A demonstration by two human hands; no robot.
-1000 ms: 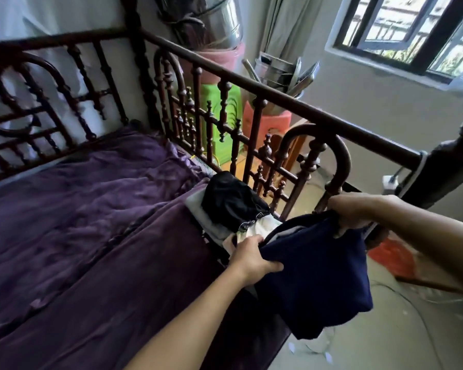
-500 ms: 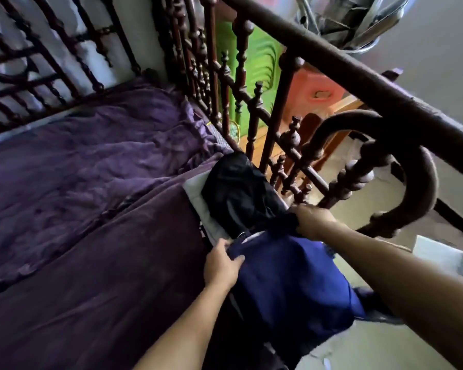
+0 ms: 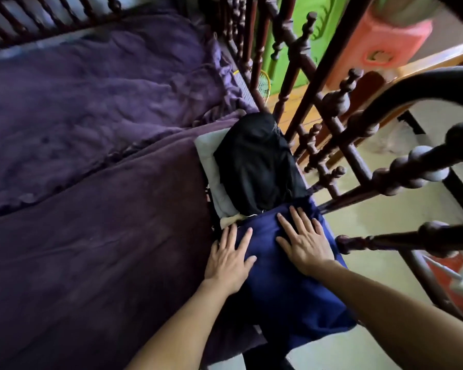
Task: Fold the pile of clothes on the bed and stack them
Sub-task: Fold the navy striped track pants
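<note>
— Where is the navy garment (image 3: 286, 276)?
— At the bed's right edge, on the purple cover (image 3: 91, 182). The left hand (image 3: 229, 259) and the right hand (image 3: 304, 241) lie flat on it, fingers straight and spread, gripping nothing.
— What crowds it?
— A black garment (image 3: 257, 161) touches its far end, lying on a grey folded piece (image 3: 211, 156). The carved wooden rail (image 3: 329, 124) stands close on the right, with a green stool (image 3: 292, 36) and a pink stool (image 3: 385, 44) behind it.

I see my left hand (image 3: 229, 259) and right hand (image 3: 304, 243) side by side on the nearest garment (image 3: 275, 289) at the bed's right edge. Behind it, a bundled garment (image 3: 257, 161) lies on a folded cloth (image 3: 211, 153). The blanket (image 3: 91, 209) spreads to the left and the bed rail (image 3: 332, 124) stands to the right.
</note>
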